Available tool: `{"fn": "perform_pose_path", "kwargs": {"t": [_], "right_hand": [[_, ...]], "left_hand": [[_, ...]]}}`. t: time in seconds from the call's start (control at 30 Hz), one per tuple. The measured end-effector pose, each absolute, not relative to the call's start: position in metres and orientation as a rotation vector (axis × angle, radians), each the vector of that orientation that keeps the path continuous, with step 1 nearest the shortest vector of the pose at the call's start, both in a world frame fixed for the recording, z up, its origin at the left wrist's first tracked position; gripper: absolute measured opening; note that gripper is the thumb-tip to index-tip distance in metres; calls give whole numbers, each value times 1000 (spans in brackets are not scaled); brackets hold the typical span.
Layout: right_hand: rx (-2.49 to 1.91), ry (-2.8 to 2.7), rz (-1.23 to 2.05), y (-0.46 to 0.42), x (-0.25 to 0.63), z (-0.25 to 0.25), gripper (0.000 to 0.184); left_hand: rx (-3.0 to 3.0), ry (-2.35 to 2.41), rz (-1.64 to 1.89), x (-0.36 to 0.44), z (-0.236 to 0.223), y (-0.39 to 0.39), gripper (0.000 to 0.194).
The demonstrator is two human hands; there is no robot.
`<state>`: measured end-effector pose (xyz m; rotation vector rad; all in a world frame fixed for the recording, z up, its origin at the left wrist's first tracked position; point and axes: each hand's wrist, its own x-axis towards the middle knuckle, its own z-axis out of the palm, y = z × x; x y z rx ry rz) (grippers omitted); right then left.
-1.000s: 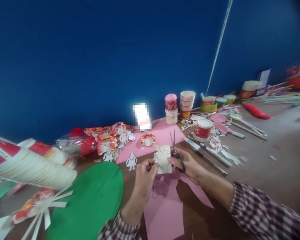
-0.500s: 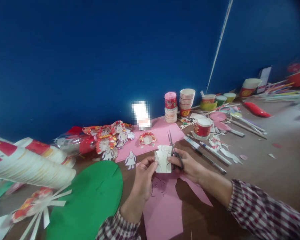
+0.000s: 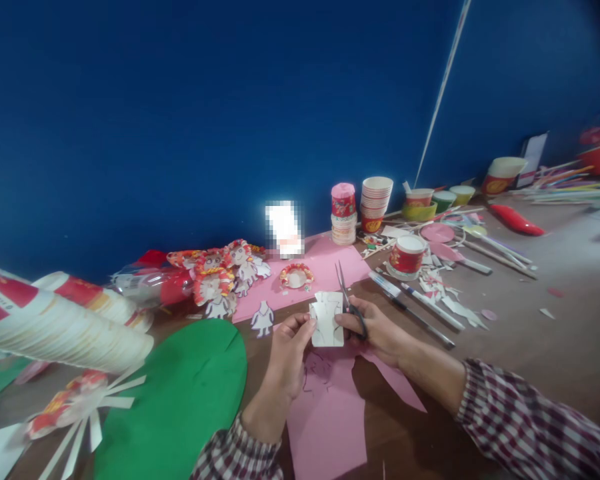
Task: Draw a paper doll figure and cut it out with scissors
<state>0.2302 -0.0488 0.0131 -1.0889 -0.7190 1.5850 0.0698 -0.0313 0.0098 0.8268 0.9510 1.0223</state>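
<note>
A small piece of white paper with dark drawn lines is held up in front of me. My left hand pinches its left edge between thumb and fingers. My right hand grips a pair of scissors, blades pointing up and slightly apart, while its fingers also touch the paper's right edge. Below the hands lies a pink sheet with a dark outline drawn on it. Left of my left hand is a cut-out paper figure in a dress, without a head.
A green oval sheet and stacked paper cups occupy the left. Several paper dolls and a braided ring lie toward the blue wall. At right are a red cup, pens and paper scraps.
The view has shifted very slightly. Both hands keep their hold on the white paper and the scissors, with no clear movement.
</note>
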Motion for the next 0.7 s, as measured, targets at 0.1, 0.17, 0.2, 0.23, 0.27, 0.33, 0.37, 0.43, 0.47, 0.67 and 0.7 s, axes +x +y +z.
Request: {"fn": "perform_pose_path", "kwargs": {"t": [0.1, 0.17, 0.2, 0.23, 0.27, 0.33, 0.37, 0.43, 0.47, 0.67, 0.7], "right_hand": [[-1102, -724, 1577, -49, 229, 14, 35], [-1119, -744, 1560, -49, 229, 15, 36], [-1126, -768, 1533, -49, 230, 15, 37], [-1131, -801, 1488, -49, 230, 15, 37], [-1134, -842, 1420, -48, 231, 15, 37], [-1153, -946, 1235, -50, 232, 15, 38], [-1172, -1008, 1143, -52, 232, 16, 38], [-1227, -1157, 1016, -57, 229, 19, 38], [-1237, -1243, 1008, -60, 228, 20, 35], [-1353, -1693, 1030, -71, 221, 23, 26], [-1385, -1738, 989, -71, 222, 22, 26]], "left_hand": [[838, 960, 1020, 69, 9, -31, 20], [842, 964, 1023, 69, 9, -31, 21], [846, 968, 1028, 69, 9, -31, 22], [848, 978, 1039, 69, 9, -30, 23], [844, 994, 1057, 69, 9, -30, 23], [826, 1043, 1100, 68, 9, -29, 24], [818, 1073, 1119, 68, 9, -28, 25], [805, 1132, 1142, 67, 9, -26, 26], [797, 1152, 1149, 67, 9, -25, 27], [759, 1150, 1214, 64, 4, -20, 27], [752, 1151, 1228, 64, 3, -20, 26]]}}
